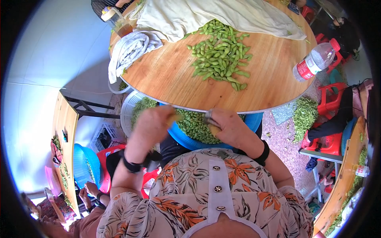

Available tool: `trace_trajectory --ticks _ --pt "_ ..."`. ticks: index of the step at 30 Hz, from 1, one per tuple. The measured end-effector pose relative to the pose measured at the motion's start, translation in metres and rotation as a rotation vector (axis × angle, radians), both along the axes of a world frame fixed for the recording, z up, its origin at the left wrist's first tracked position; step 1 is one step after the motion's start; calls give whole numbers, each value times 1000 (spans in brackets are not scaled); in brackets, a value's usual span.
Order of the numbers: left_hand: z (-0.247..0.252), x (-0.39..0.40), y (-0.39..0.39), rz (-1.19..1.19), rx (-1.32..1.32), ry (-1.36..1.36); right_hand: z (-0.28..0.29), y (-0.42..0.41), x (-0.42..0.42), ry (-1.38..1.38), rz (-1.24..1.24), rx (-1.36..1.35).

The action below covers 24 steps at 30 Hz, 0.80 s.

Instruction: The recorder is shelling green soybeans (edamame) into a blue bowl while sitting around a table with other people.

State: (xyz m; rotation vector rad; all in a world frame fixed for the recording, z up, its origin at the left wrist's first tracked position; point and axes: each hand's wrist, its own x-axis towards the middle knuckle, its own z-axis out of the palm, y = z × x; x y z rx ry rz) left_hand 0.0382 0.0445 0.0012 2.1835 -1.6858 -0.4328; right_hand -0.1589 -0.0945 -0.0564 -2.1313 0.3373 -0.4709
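My left hand (154, 122) is raised over the left side of a blue basin (184, 137), blurred, with curled fingers. A tan covering shows at its fingertips, and I cannot tell whether a pod is in them. Above the basin's right part, my right hand (232, 126) has bent fingers and a similar tan covering; what it holds is hidden. Shelled green beans (196, 126) fill the basin, which sits at my lap under the table edge. Beyond my hands, a pile of green soybean pods (221, 55) lies on the round wooden table (160, 74).
A pale cloth (190, 15) covers the table's far side. A crumpled towel (131, 50) and a jug (117, 22) are left; a plastic bottle (315, 61) is right. A white basket (131, 108) holds green husks. People (89, 205) sit nearby by red stools (330, 98).
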Motion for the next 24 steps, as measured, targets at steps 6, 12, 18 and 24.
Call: trace_trajectory --ticks 6,12,18,24 --pt "-2 78 -71 -188 -290 -453 6 0 -11 129 148 -115" --pt "-24 104 -182 -490 -284 -350 15 2 -13 106 55 79" --pt "-29 87 -172 -377 -343 -330 21 -6 -16 65 -75 278" --pt "-7 37 -123 -284 -493 51 22 -12 -7 -94 -207 238"
